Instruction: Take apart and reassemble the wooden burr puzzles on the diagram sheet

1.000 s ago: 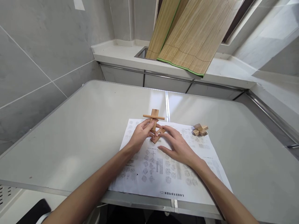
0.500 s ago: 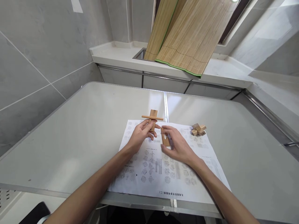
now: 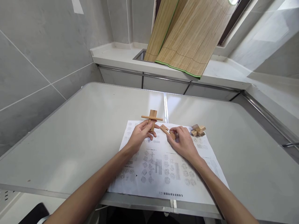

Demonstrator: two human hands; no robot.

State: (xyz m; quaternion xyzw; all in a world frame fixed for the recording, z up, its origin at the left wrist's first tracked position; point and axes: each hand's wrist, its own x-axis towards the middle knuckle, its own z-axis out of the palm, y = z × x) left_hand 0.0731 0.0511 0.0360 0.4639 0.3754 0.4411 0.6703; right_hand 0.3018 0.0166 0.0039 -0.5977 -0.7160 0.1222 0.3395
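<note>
Right hand [image 3: 183, 141] was narrowly closed, its thumb and fingers gripping the near end of a flat, light-brown wooden piece with a notch [image 3: 164, 128] over the white printed paper sheet [image 3: 144, 190]. Left hand [image 3: 139, 132] was narrow too; I saw it holding a cross-shaped assembly of light-brown wooden pieces [image 3: 153, 114] between thumb and fingers. Compared with 0.5 s earlier, I found the right hand farther right and its grip narrower, with the notched piece slanted, 1 end toward the left hand. The brown interlocked wooden block cluster [image 3: 198, 130] sat at the sheet's far right corner.
</note>
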